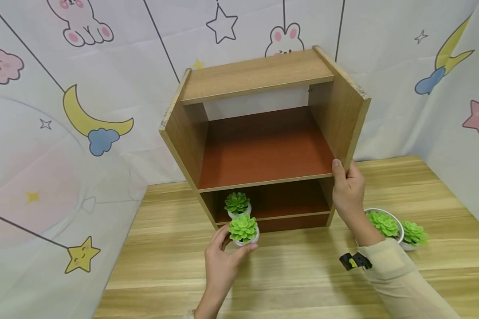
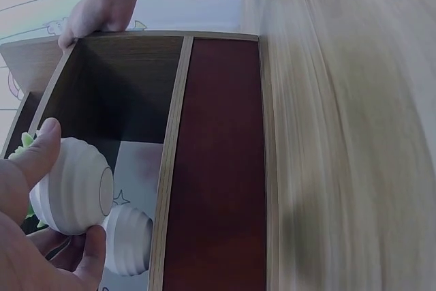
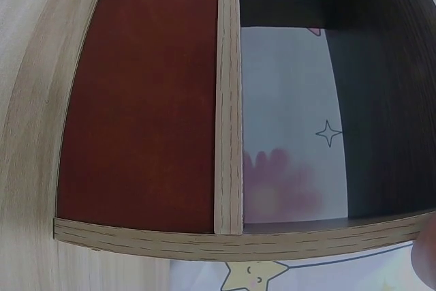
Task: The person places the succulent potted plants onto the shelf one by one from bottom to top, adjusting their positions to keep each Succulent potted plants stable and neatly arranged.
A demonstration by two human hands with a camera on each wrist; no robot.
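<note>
My left hand (image 1: 220, 263) holds a small potted succulent (image 1: 243, 229) with bright green leaves and a white pot, in front of the shelf's low compartment. The ribbed side of that pot (image 2: 76, 185) faces the left wrist view, with thumb and fingers about it. A second potted succulent (image 1: 237, 203) stands inside the low compartment at its left; its white pot (image 2: 129, 240) shows past the held one. My right hand (image 1: 348, 192) grips the right side panel of the wooden shelf unit (image 1: 263, 181). Only a fingertip (image 3: 425, 253) appears in the right wrist view.
Right of the shelf, beside my right forearm, are a succulent in a round white-rimmed pot (image 1: 384, 225) and another succulent (image 1: 414, 234). A patterned cloth (image 1: 115, 79) hangs behind and beside the wood-grain table (image 1: 159, 266).
</note>
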